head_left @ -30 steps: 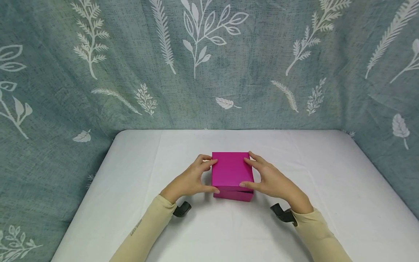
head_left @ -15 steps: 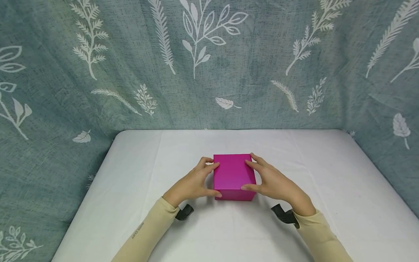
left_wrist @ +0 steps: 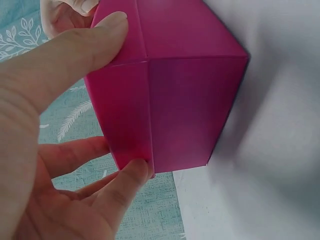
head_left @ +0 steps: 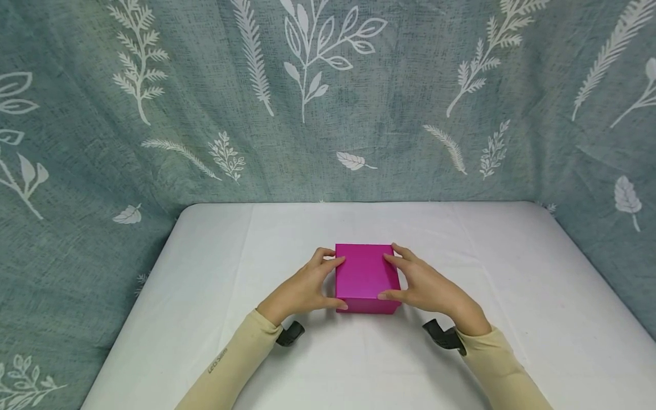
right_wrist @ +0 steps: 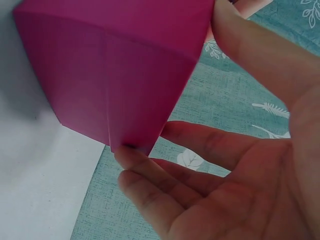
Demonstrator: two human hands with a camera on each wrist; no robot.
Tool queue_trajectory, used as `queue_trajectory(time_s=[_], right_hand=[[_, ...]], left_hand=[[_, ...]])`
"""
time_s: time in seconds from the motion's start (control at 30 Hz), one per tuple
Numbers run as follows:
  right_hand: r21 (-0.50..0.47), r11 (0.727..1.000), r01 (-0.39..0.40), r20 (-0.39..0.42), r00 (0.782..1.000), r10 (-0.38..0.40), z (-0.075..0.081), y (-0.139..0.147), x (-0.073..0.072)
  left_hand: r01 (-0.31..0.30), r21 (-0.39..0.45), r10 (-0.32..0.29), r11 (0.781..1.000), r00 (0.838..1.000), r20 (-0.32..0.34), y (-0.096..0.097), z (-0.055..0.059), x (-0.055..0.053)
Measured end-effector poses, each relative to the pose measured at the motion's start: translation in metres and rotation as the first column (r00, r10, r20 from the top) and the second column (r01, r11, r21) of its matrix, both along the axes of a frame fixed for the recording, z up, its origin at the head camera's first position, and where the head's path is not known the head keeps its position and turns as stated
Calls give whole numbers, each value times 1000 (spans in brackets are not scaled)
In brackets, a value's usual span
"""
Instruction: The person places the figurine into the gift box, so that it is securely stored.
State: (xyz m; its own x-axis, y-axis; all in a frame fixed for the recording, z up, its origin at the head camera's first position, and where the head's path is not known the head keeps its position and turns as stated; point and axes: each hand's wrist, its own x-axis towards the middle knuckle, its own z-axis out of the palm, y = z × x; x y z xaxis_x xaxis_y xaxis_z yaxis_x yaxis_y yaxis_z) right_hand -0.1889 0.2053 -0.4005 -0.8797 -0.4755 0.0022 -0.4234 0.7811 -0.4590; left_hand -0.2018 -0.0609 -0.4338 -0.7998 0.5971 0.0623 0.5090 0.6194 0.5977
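Observation:
A magenta box stands on the white table, and its lid sits over the base. In both wrist views a seam runs along the box's sides where the lid's rim meets the base. My left hand holds the lid's left side, thumb at the near corner and fingertips at the far one. On the other side my right hand grips the lid, its thumb on the near face and its fingers at the far right corner. The box's inside is hidden.
A white cloth-covered table lies under the box. Behind and beside it hangs a green-blue curtain with white leaf prints. A black strap piece shows at the left wrist, and another black piece at the right.
The lid, tilted with a gap at the front right a second ago, has come down level over the base. Both hands moved slightly down with it and keep their hold.

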Motion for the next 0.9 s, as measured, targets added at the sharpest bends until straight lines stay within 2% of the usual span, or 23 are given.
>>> queue_trajectory(time_s=[0.4, 0.9], right_hand=[[27, 1000, 10, 52, 999, -11, -7, 0, -3], [29, 1000, 13, 46, 999, -14, -9, -2, -1]], left_hand=[[0, -8, 0, 1000, 1000, 13, 1, -3, -1], [-7, 18, 6, 1000, 999, 50, 0, -8, -2]])
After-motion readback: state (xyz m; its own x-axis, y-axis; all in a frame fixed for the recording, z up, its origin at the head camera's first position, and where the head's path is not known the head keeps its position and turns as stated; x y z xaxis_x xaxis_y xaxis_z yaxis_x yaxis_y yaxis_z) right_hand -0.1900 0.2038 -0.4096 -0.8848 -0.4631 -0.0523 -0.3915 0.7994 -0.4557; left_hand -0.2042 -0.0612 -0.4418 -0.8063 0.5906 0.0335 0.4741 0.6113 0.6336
